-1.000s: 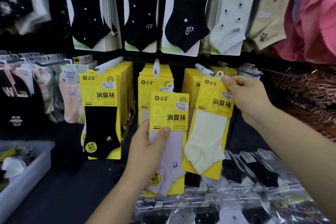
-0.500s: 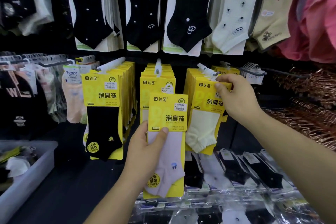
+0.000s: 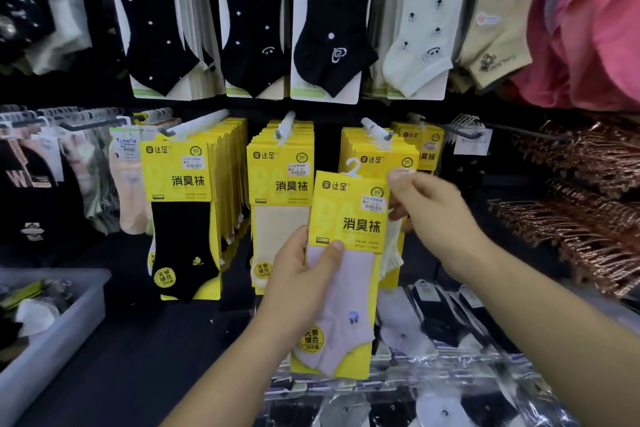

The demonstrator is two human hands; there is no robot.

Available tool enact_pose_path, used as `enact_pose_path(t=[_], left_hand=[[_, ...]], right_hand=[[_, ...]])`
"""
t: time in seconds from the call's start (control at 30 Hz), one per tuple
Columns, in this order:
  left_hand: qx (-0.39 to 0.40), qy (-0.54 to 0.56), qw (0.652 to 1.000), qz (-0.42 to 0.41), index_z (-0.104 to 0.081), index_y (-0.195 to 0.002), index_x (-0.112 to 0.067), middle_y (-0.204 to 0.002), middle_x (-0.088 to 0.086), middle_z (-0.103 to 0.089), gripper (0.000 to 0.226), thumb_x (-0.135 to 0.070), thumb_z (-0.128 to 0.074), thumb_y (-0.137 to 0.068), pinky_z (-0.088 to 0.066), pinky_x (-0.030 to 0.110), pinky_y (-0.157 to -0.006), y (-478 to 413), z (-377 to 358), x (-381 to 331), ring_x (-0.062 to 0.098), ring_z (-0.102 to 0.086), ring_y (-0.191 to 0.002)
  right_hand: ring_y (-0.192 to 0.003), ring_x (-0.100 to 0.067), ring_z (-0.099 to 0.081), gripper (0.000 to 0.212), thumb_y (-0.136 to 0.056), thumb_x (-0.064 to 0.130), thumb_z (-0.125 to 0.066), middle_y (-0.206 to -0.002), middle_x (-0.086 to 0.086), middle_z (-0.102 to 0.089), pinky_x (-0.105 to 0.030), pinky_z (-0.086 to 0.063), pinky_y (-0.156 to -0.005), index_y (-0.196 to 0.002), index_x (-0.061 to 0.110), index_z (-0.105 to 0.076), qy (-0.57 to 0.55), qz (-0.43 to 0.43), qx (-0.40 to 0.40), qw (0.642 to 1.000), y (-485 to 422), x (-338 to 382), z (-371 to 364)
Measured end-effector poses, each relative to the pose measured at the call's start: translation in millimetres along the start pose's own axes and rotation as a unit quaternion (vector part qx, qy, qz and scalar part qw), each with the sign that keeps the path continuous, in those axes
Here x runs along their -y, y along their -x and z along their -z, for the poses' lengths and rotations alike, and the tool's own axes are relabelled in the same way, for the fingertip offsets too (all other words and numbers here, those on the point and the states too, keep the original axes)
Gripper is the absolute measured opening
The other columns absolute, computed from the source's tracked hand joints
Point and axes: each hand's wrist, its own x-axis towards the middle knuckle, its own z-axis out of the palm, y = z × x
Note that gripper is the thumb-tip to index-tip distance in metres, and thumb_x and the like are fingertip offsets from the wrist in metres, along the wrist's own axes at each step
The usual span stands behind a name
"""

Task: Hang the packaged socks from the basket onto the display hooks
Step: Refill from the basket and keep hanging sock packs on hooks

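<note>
Copper hangers (image 3: 585, 191) heaped at the right. Pink clothes (image 3: 595, 28) hang above them, and there's a black garment (image 3: 24, 204) far left of them.

basket (image 3: 62, 333) left of hooks (image 3: 375, 130)

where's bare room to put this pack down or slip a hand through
Bare dark shelf lies between the grey basket and the bagged socks. A narrow dark gap separates the middle stack from the right stack. The copper hangers are crowded.
</note>
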Motion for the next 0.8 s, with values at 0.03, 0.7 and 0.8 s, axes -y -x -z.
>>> enact_pose_path(t=[0.03, 0.7, 0.8], left_hand=[[0.004, -0.001, 1.0, -0.001, -0.072, -0.114, -0.027, -0.11, -0.01, -0.081, 0.015, -0.018, -0.063, -0.106, -0.061, 0.034, -0.09, -3, -8, -2, 0.011, -0.076, -0.106], [-0.017, -0.096, 0.995, 0.021, -0.061, -0.102, -0.026, -0.103, 0.004, -0.077, 0.007, -0.02, -0.063, -0.105, -0.059, 0.051, -0.093, -46, -51, -8, 0.025, -0.074, -0.101], [0.007, -0.19, 0.982, 0.025, -0.056, -0.107, -0.022, -0.097, -0.002, -0.07, 0.008, -0.029, -0.057, -0.107, -0.053, 0.037, -0.073, -43, -50, -11, 0.025, -0.067, -0.093]], right_hand=[[-0.068, -0.008, -0.06, 0.033, -0.096, 0.047, -0.06, -0.079, -0.003, -0.068, -0.029, -0.047, -0.066, -0.081, 0.019, -0.07, -0.008, -0.006, 0.022, 1.0, 4, -2, -1], [-0.07, -0.021, -0.045, 0.049, -0.096, 0.039, -0.066, -0.08, -0.029, -0.053, -0.033, -0.035, -0.062, -0.098, -0.01, -0.062, -0.065, -0.026, -0.057, 0.996, -30, -9, 10], [-0.067, -0.018, -0.05, 0.037, -0.093, 0.042, -0.068, -0.078, -0.021, -0.059, -0.032, -0.039, -0.061, -0.086, 0.005, -0.067, -0.035, -0.015, -0.062, 0.997, -32, -16, 11]])
